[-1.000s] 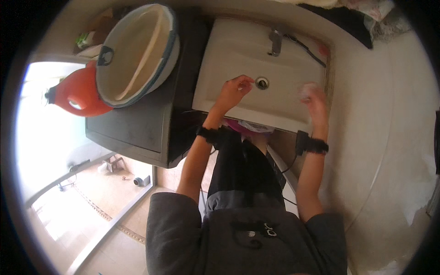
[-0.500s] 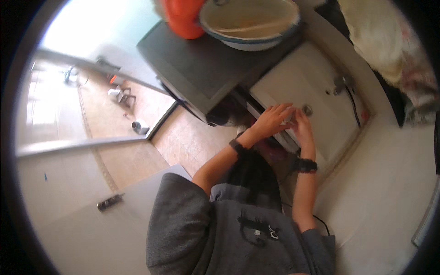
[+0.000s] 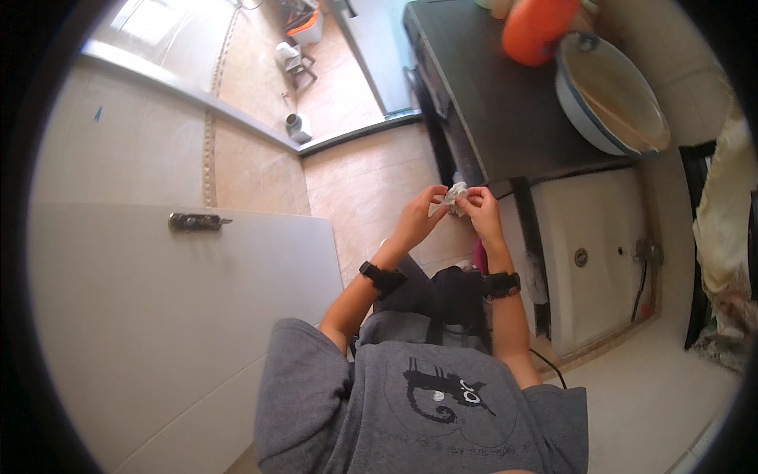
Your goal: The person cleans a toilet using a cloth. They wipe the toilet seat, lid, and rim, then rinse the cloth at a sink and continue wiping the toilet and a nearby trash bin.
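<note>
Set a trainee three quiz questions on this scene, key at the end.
1. What do the left hand and right hand hold between them?
2. True or false: the white basin and orange container stand on the same dark cabinet.
3. How many black wristbands show?

Key:
1. A crumpled whitish item; its exact kind is unclear.
2. True.
3. Two, one on each arm.

A heathered grey short-sleeved T-shirt (image 3: 347, 411) bears a black, cat-like print (image 3: 430, 395) — white accents, a curling line, faint lettering below. The left hand (image 3: 425, 215) and right hand (image 3: 482, 212) are bare; a black wristband (image 3: 384, 279) and its black twin (image 3: 501, 285) carry dark modules — the trousers (image 3: 454, 304) look black.
</note>
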Action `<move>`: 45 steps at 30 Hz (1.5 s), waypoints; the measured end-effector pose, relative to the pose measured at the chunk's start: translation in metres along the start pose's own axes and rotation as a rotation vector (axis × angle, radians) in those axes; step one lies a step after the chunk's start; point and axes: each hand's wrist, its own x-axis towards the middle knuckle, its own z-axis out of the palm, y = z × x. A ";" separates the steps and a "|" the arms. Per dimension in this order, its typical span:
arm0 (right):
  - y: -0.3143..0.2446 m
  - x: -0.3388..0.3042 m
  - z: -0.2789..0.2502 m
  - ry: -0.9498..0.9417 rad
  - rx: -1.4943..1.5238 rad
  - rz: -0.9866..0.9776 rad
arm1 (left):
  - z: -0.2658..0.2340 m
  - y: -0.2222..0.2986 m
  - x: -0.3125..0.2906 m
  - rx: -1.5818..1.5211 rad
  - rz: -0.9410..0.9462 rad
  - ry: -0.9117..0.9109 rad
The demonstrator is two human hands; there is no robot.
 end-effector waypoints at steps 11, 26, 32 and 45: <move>-0.014 0.033 0.168 -0.466 0.134 -0.005 | -0.152 -0.084 -0.012 -0.879 -0.575 0.315; 0.009 0.069 0.274 -0.323 -0.121 0.004 | -0.242 -0.136 -0.024 -1.148 -0.618 0.433; -0.009 0.065 0.300 -0.313 -0.495 -0.387 | -0.236 -0.152 -0.022 -0.990 -0.704 0.551; -0.003 0.130 0.292 -0.579 0.080 0.138 | -0.263 -0.181 -0.001 -0.534 -0.546 0.310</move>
